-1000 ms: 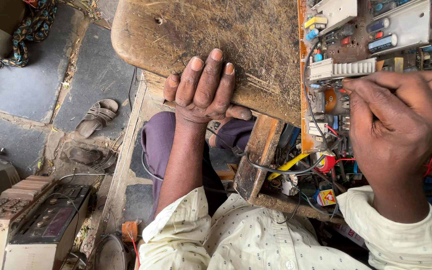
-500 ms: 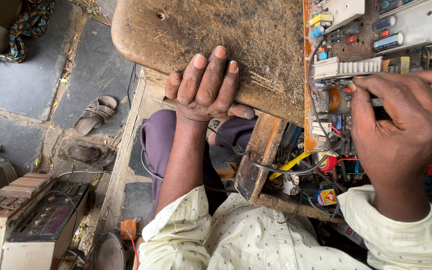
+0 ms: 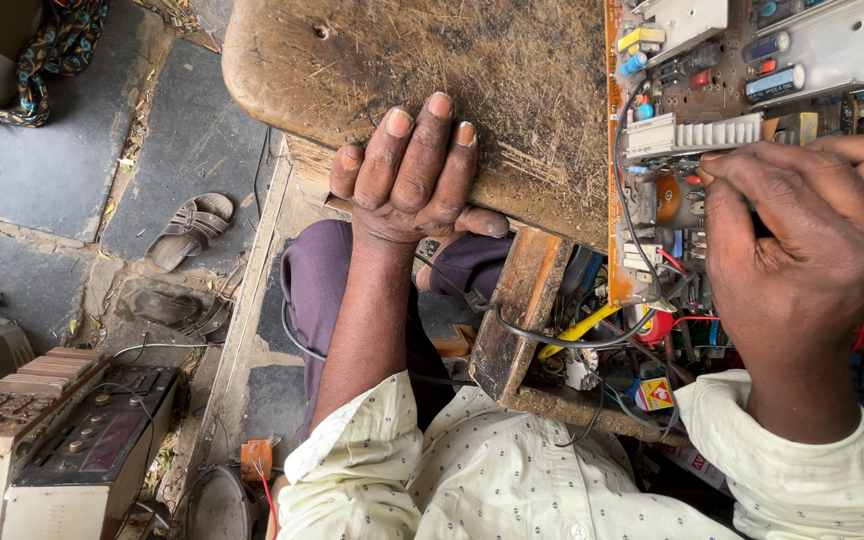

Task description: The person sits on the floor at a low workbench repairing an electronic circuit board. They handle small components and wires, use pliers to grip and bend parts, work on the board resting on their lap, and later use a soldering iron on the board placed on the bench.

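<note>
This is a small electronics repair workshop, probably open to the street. A worn, scratched wooden workbench point(image 3: 472, 90) carries an orange circuit board point(image 3: 712, 90) with an aluminium heat sink point(image 3: 692, 135) and capacitors. Loose coloured wires point(image 3: 592, 330) hang under the bench. Old radio cassette players point(image 3: 62, 440) stand on the dirty stone floor point(image 3: 62, 160), near a sandal point(image 3: 187, 230).

Soft even daylight, faint shadows, sharp focus, slight wide-angle edge stretch
</note>
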